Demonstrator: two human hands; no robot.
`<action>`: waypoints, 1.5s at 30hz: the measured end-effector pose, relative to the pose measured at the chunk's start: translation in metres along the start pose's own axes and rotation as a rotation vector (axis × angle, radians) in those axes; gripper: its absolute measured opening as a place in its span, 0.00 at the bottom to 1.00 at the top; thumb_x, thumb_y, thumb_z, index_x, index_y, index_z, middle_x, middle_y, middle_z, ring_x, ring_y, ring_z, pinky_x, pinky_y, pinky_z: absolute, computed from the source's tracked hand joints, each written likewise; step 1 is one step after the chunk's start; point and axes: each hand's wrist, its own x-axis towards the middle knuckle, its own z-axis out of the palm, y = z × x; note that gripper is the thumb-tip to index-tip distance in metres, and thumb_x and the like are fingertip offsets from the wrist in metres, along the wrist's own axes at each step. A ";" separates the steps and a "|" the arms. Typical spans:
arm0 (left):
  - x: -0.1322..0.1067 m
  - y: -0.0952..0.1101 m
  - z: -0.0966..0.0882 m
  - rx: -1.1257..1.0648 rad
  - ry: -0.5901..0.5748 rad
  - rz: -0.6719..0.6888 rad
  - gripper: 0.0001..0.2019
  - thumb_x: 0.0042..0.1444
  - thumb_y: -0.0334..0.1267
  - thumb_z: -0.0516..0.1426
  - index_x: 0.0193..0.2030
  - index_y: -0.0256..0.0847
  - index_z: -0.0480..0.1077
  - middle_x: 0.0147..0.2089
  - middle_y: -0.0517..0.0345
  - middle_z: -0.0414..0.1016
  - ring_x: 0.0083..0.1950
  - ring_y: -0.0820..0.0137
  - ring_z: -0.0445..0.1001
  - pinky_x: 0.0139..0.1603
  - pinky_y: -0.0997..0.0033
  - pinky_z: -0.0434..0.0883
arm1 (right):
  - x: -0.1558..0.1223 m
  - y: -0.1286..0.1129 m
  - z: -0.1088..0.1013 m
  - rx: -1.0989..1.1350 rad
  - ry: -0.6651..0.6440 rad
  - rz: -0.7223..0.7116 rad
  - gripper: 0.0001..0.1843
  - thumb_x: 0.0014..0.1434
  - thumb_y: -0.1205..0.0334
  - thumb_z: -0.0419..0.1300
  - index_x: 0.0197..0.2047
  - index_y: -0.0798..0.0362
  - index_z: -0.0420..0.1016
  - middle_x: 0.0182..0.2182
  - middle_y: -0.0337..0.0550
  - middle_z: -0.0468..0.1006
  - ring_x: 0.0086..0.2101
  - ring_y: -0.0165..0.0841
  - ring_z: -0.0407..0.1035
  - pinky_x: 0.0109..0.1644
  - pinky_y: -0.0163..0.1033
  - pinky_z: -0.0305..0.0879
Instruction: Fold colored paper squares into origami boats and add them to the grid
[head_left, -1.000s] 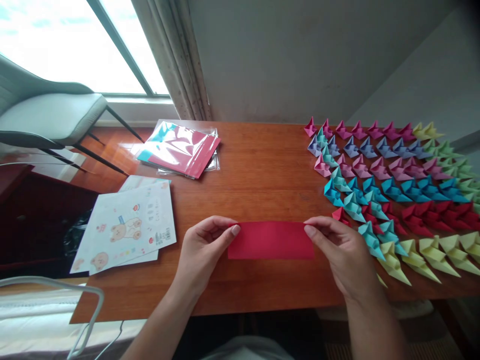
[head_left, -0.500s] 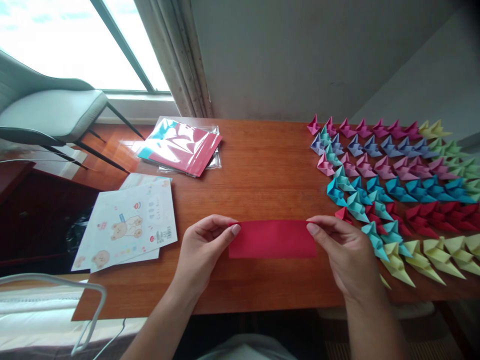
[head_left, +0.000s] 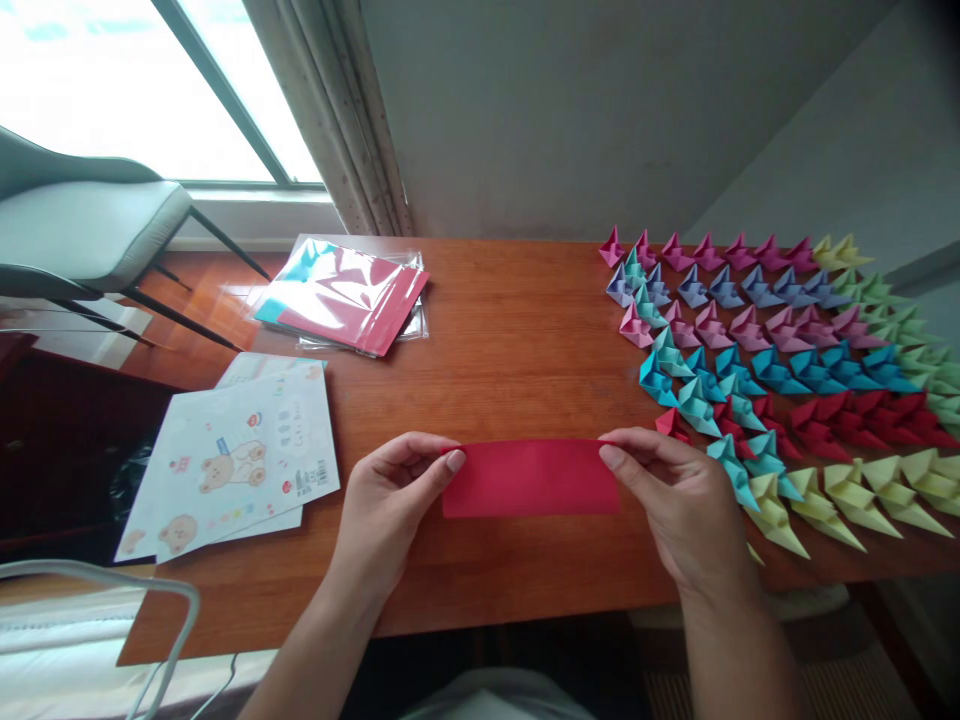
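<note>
A red sheet of paper (head_left: pixel 531 480), a wide rectangle that looks folded, is held up over the near part of the table. My left hand (head_left: pixel 397 500) pinches its upper left corner between thumb and fingers. At the upper right corner, my right hand (head_left: pixel 675 495) grips it the same way. The paper is stretched nearly flat between both hands, its lower edge free. To the right of my right hand stand rows of folded paper figures, among them red ones (head_left: pixel 821 425), blue ones (head_left: pixel 776 370) and pale yellow ones (head_left: pixel 836 510).
The wooden table (head_left: pixel 517 340) bears shiny plastic packs of coloured paper (head_left: pixel 341 300) at the back left. Nearer lie white sheets printed with bears (head_left: pixel 247 450). A chair (head_left: pixel 112 220) stands by the window, and a white curved tube (head_left: pixel 180 590) rises at the near left.
The whole view has shifted slightly, so the table's contents appear a little further left. Both hands keep the same pinch on the red paper, which looks unchanged.
</note>
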 end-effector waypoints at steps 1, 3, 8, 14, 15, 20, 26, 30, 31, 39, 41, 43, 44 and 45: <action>0.000 0.000 0.000 0.000 0.001 0.000 0.09 0.48 0.38 0.72 0.33 0.39 0.80 0.32 0.59 0.82 0.32 0.76 0.75 0.33 0.83 0.71 | 0.000 -0.001 0.000 -0.004 -0.003 0.000 0.10 0.51 0.55 0.74 0.36 0.47 0.85 0.33 0.42 0.85 0.34 0.35 0.78 0.37 0.36 0.76; 0.000 0.001 0.000 0.000 0.003 -0.006 0.09 0.48 0.38 0.72 0.33 0.40 0.80 0.32 0.59 0.82 0.32 0.77 0.75 0.33 0.83 0.71 | -0.001 -0.002 0.001 -0.015 -0.006 -0.004 0.10 0.52 0.54 0.74 0.36 0.48 0.85 0.33 0.43 0.85 0.33 0.36 0.78 0.37 0.37 0.76; 0.000 0.002 0.001 -0.005 0.011 0.001 0.08 0.47 0.37 0.72 0.33 0.40 0.80 0.31 0.61 0.81 0.30 0.78 0.74 0.31 0.85 0.70 | -0.002 -0.003 0.000 -0.010 -0.017 -0.002 0.09 0.52 0.55 0.73 0.36 0.48 0.85 0.33 0.43 0.85 0.33 0.36 0.78 0.36 0.37 0.75; 0.001 0.001 0.001 0.007 0.015 0.005 0.08 0.47 0.37 0.72 0.33 0.40 0.80 0.31 0.61 0.81 0.30 0.78 0.73 0.31 0.85 0.69 | 0.000 -0.003 0.001 0.022 -0.040 -0.011 0.06 0.53 0.57 0.73 0.35 0.47 0.85 0.32 0.40 0.84 0.33 0.34 0.77 0.37 0.36 0.74; 0.001 0.001 0.001 0.007 0.018 0.006 0.08 0.47 0.37 0.72 0.33 0.40 0.80 0.31 0.61 0.81 0.30 0.79 0.73 0.31 0.85 0.69 | 0.000 -0.003 0.001 0.026 -0.043 -0.013 0.06 0.53 0.57 0.72 0.35 0.47 0.84 0.32 0.40 0.84 0.33 0.34 0.77 0.37 0.36 0.73; 0.001 0.003 0.003 0.011 0.027 0.005 0.09 0.46 0.37 0.73 0.32 0.39 0.80 0.30 0.60 0.81 0.29 0.78 0.73 0.30 0.83 0.69 | -0.001 -0.003 0.000 0.032 -0.047 -0.006 0.07 0.53 0.56 0.72 0.35 0.48 0.84 0.31 0.41 0.83 0.32 0.35 0.76 0.36 0.37 0.72; 0.000 0.004 0.004 0.018 0.033 0.001 0.10 0.45 0.37 0.73 0.32 0.39 0.80 0.30 0.59 0.81 0.30 0.76 0.74 0.31 0.82 0.70 | 0.000 -0.003 0.000 0.067 -0.047 0.018 0.08 0.52 0.55 0.72 0.34 0.48 0.84 0.30 0.41 0.83 0.32 0.35 0.75 0.36 0.37 0.72; -0.001 0.005 0.005 0.038 0.046 0.002 0.10 0.44 0.38 0.73 0.31 0.38 0.79 0.30 0.58 0.81 0.29 0.75 0.74 0.29 0.80 0.70 | 0.001 -0.002 0.000 0.046 -0.036 0.020 0.09 0.52 0.54 0.72 0.33 0.49 0.83 0.30 0.43 0.82 0.32 0.36 0.75 0.37 0.39 0.72; -0.001 0.005 0.006 0.045 0.052 0.003 0.10 0.44 0.39 0.73 0.31 0.38 0.79 0.30 0.58 0.81 0.29 0.74 0.74 0.29 0.80 0.70 | 0.002 -0.002 0.000 0.045 -0.033 0.021 0.09 0.52 0.54 0.72 0.32 0.49 0.83 0.30 0.43 0.82 0.32 0.36 0.75 0.36 0.39 0.71; -0.002 0.006 0.005 0.119 0.052 0.033 0.10 0.45 0.40 0.73 0.30 0.39 0.79 0.30 0.58 0.81 0.30 0.73 0.75 0.31 0.80 0.70 | 0.004 0.002 0.003 0.081 -0.034 0.035 0.08 0.52 0.56 0.72 0.32 0.50 0.82 0.28 0.39 0.81 0.31 0.33 0.72 0.35 0.36 0.69; -0.002 0.006 0.005 0.196 0.072 0.066 0.10 0.46 0.41 0.72 0.31 0.39 0.80 0.30 0.58 0.81 0.30 0.72 0.75 0.31 0.79 0.70 | 0.005 0.005 0.004 0.035 -0.019 0.022 0.09 0.52 0.55 0.72 0.33 0.50 0.82 0.29 0.40 0.81 0.31 0.34 0.73 0.35 0.37 0.70; -0.001 0.006 0.006 0.269 0.092 0.098 0.10 0.47 0.42 0.71 0.31 0.39 0.80 0.30 0.57 0.81 0.31 0.70 0.76 0.31 0.77 0.71 | 0.007 0.008 0.005 -0.037 0.004 0.003 0.11 0.52 0.53 0.72 0.34 0.50 0.82 0.30 0.41 0.82 0.31 0.35 0.74 0.35 0.38 0.70; 0.000 0.006 0.007 0.300 0.097 0.114 0.10 0.47 0.43 0.71 0.32 0.39 0.80 0.30 0.56 0.81 0.31 0.69 0.76 0.31 0.76 0.71 | 0.008 0.010 0.005 -0.078 0.016 -0.006 0.12 0.52 0.52 0.72 0.34 0.51 0.83 0.31 0.42 0.83 0.31 0.36 0.75 0.35 0.39 0.71; 0.001 0.005 0.007 0.336 0.098 0.132 0.10 0.48 0.43 0.70 0.32 0.39 0.80 0.31 0.56 0.82 0.32 0.68 0.77 0.32 0.75 0.71 | 0.009 0.012 0.005 -0.122 0.025 -0.016 0.12 0.52 0.51 0.71 0.35 0.51 0.83 0.31 0.43 0.84 0.32 0.37 0.75 0.35 0.39 0.71</action>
